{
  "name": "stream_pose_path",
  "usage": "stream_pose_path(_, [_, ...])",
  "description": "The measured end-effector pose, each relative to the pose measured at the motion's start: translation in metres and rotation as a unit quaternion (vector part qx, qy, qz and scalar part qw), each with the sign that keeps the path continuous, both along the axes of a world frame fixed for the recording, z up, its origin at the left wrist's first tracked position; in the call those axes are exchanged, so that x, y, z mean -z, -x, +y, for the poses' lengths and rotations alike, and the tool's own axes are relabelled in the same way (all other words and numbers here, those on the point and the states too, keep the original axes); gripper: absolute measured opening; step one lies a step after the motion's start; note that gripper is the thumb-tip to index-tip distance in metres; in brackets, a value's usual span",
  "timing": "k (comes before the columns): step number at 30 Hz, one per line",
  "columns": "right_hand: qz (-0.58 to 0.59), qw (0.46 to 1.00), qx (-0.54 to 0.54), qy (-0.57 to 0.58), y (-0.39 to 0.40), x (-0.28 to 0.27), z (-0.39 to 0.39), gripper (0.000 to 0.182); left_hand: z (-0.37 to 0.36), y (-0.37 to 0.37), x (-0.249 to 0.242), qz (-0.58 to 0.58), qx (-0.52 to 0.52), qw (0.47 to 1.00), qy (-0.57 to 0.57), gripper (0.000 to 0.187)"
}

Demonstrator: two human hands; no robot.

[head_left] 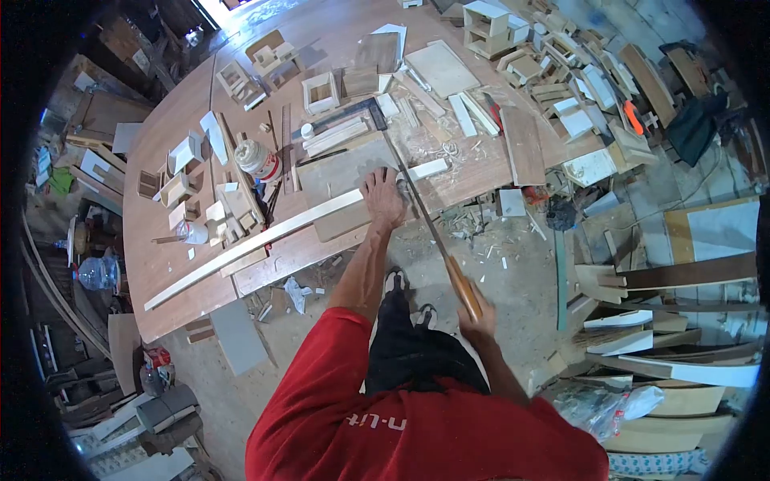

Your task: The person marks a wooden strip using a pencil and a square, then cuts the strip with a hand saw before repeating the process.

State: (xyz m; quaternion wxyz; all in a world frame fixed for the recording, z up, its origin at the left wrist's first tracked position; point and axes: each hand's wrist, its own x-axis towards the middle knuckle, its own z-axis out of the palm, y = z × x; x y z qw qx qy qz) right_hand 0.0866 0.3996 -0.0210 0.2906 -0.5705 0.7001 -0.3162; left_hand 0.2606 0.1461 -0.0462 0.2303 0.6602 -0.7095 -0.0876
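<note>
A long pale wooden strip (297, 220) lies slantwise across the front of the worktable. My left hand (385, 197) bears down on it near its right end, fingers curled over the far edge. My right hand (478, 319) is wrapped round the wooden handle of a handsaw (429, 221), below the table edge. The long narrow blade crosses the strip just right of my left hand, its tip pointing away from me. Whether the teeth have cut into the wood is too small to see. Under the strip by my left hand lies a flat grey-brown board (337, 178).
Small wooden box frames (321, 93), a jar with a red label (258, 160) and a white cup (192, 232) stand on the table (160, 268). Many wooden parts (561, 80) crowd the right side. Offcuts and shavings litter the floor; boards (690, 276) are stacked at right.
</note>
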Motion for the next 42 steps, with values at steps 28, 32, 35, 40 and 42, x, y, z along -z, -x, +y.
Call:
stream_pose_path(28, [-0.061, 0.998, 0.015, 0.014, 0.007, -0.008, 0.026, 0.05, -0.003, -0.003, 0.006, -0.012, 0.006, 1.0, -0.006, 0.037])
stream_pose_path(32, [-0.05, 0.997, 0.009, 0.06, -0.006, 0.002, -0.016, 0.05, 0.006, 0.001, 0.005, -0.019, 0.003, 1.0, -0.016, 0.035])
stream_pose_path(35, [-0.092, 0.995, 0.006, 0.034, -0.014, 0.005, -0.042, 0.052, 0.0, 0.0, -0.005, -0.013, 0.007, 1.0, 0.002, 0.036])
stream_pose_path(40, [-0.014, 0.999, 0.015, 0.029, 0.007, -0.012, 0.04, 0.048, -0.001, -0.003, 0.002, -0.01, 0.017, 1.0, -0.017, 0.039])
stream_pose_path(42, [-0.015, 0.997, 0.037, 0.063, 0.004, 0.01, 0.04, 0.047, 0.004, -0.006, 0.01, -0.01, 0.014, 1.0, -0.018, 0.047])
